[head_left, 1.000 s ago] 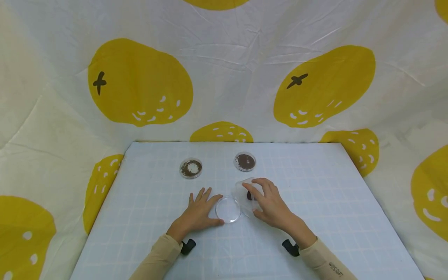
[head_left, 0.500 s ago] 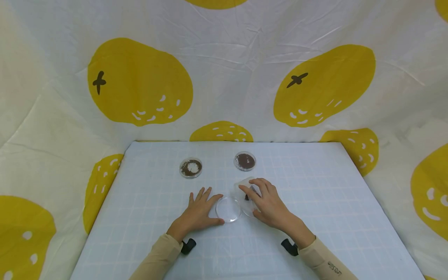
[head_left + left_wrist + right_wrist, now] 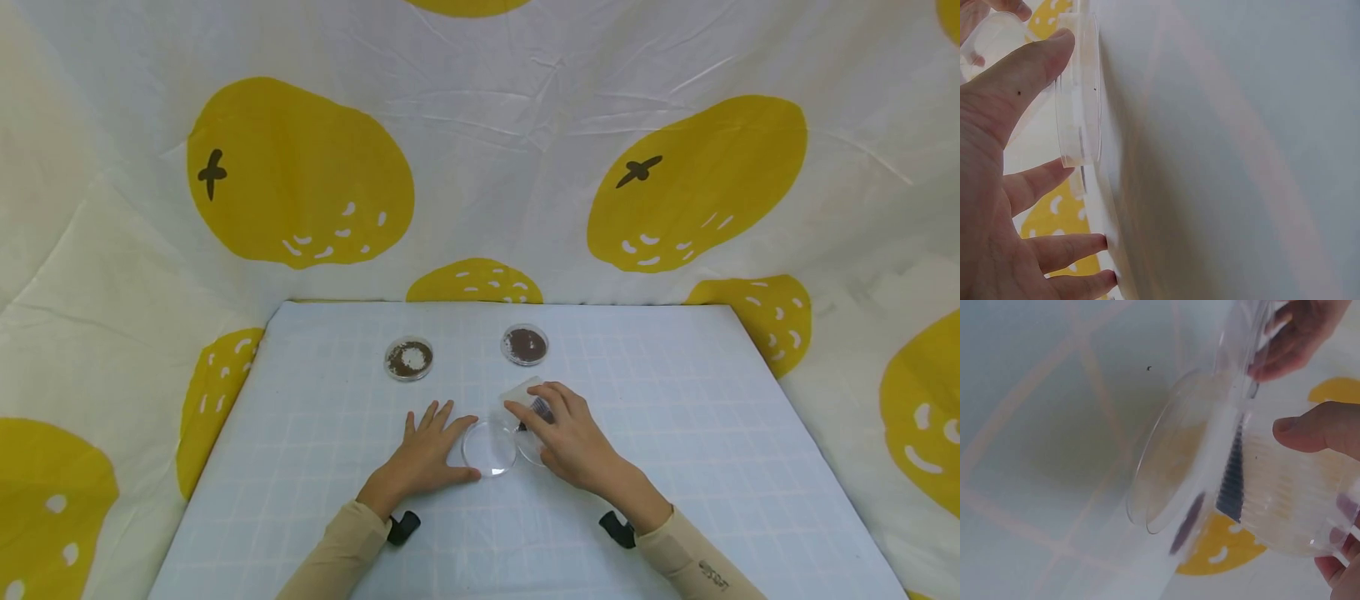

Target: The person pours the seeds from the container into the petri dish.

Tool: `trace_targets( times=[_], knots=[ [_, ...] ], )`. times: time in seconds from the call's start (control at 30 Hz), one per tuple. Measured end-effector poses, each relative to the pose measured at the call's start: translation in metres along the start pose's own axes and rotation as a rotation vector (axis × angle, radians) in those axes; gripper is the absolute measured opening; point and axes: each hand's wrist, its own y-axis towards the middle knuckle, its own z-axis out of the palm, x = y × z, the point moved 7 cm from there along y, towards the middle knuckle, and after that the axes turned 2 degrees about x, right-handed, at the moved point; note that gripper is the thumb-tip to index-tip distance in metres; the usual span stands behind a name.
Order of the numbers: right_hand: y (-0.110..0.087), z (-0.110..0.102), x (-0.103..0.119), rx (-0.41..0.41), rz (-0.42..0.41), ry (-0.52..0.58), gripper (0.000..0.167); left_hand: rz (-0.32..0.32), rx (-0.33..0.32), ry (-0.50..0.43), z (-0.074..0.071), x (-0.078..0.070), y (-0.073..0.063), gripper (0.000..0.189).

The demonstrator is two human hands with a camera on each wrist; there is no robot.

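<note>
My left hand [image 3: 423, 458] holds a clear round petri dish [image 3: 489, 452] between thumb and index finger, its other fingers spread against the tabletop. No contents show in this dish. Just right of it, my right hand [image 3: 581, 442] grips a clear plastic container [image 3: 1291, 494] by its sides. The container is tilted toward the dish, its left part overlapping the dish rim in the head view. Dark grains [image 3: 1232, 478] lie against a ridged wall inside it. Under the right hand, partly hidden, a clear round lid or dish [image 3: 1163, 456] rests on the table.
Two petri dishes with dark brown grains stand farther back: the left dish [image 3: 408, 359] has a pale patch in the middle, the right dish [image 3: 525, 345] is more evenly covered. A pale checked cloth covers the table [image 3: 675, 400]. Behind hangs a fruit-print curtain [image 3: 495, 167].
My right hand has moved slightly left and tipped the container farther toward the dish. The dark grains inside have shifted and spread along its wall. My left hand stays put.
</note>
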Motion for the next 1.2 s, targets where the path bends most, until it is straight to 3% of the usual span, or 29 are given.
trace_targets(
  times=[1.2],
  knots=[
    [0.0041, 0.0015, 0.0101, 0.05, -0.006, -0.038, 0.094, 0.004, -0.007, -0.004, 0.0, 0.0, -0.0004, 0.087]
  ],
)
